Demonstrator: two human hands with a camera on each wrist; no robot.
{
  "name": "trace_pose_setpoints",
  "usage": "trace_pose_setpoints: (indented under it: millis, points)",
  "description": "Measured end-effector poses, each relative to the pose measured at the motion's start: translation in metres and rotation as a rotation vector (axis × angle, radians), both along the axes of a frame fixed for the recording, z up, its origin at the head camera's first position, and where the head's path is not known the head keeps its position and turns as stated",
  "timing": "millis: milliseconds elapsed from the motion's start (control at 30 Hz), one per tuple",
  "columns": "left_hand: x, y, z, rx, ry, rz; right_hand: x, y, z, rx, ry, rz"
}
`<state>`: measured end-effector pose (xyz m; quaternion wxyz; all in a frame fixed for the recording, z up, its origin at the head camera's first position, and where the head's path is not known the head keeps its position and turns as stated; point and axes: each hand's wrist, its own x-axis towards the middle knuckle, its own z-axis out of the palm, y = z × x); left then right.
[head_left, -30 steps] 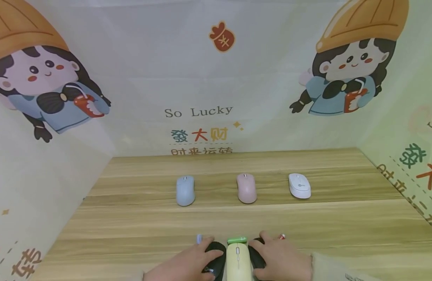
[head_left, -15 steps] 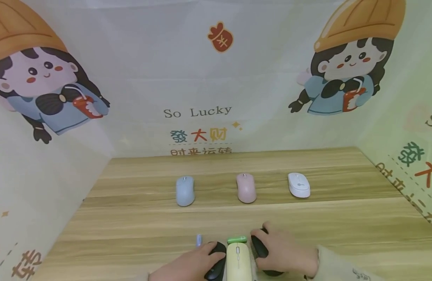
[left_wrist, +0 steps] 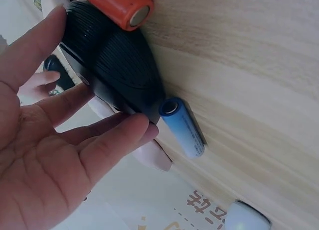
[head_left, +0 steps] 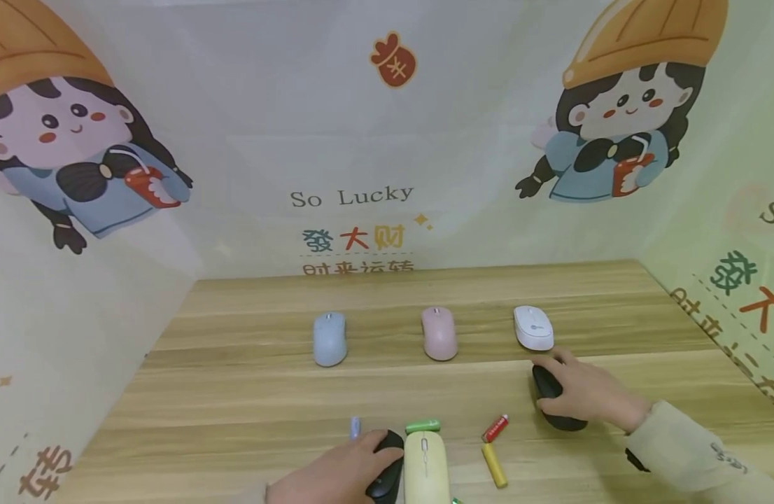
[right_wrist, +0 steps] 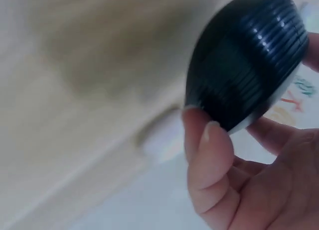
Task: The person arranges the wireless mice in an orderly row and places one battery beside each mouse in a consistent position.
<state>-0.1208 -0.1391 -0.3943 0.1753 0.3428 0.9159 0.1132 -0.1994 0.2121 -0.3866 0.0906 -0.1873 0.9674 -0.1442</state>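
Observation:
In the head view my left hand grips a black computer mouse at the bottom centre, close against the left side of a yellow mouse. The left wrist view shows that mouse's ribbed side, an orange-red battery over its edge and a blue battery by its tip. Further right, my right hand holds a second black mouse, thumb and fingers on opposite sides. It appears tilted in the right wrist view, above the blurred wooden table.
Blue, pink and white mice form a row toward the back. Around the yellow mouse lie batteries: light blue, green, red and yellow. Printed cloth walls in the table.
My right hand has carried its black mouse away from the yellow mouse, to the right and farther back, uncovering the red and yellow batteries. My left hand has stayed almost in place.

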Motion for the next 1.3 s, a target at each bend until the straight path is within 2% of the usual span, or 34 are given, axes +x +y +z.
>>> trace_pose_setpoints:
  millis: [167, 300, 567, 667, 800, 900, 1133, 1300]
  points:
    - [-0.001, 0.002, 0.002, -0.004, -0.012, 0.013, -0.004, 0.008, -0.015, 0.012, -0.043, 0.017]
    - [0.000, 0.002, 0.002, -0.003, -0.033, 0.025, -0.005, 0.010, -0.021, 0.004, -0.065, 0.048]
    - [0.000, 0.002, 0.001, -0.015, -0.005, 0.017, -0.007, 0.009, -0.020, -0.005, -0.090, 0.068]
    - [0.000, 0.004, 0.004, -0.019, -0.018, 0.038, -0.008, 0.009, -0.020, -0.005, -0.103, 0.064]
    - [-0.001, 0.009, 0.009, -0.044, -0.047, 0.079, -0.007, 0.008, -0.020, -0.006, -0.119, 0.048]
    - [-0.001, 0.013, 0.011, -0.081, -0.041, 0.088, -0.006, 0.007, -0.020, -0.020, -0.145, 0.026]
    - [-0.007, 0.016, 0.012, -0.191, 0.026, 0.033, -0.004, 0.006, -0.019, -0.060, -0.189, -0.060]
    - [-0.008, 0.015, 0.011, -0.214, 0.041, 0.013, -0.003, 0.005, -0.019, -0.061, -0.190, -0.082]
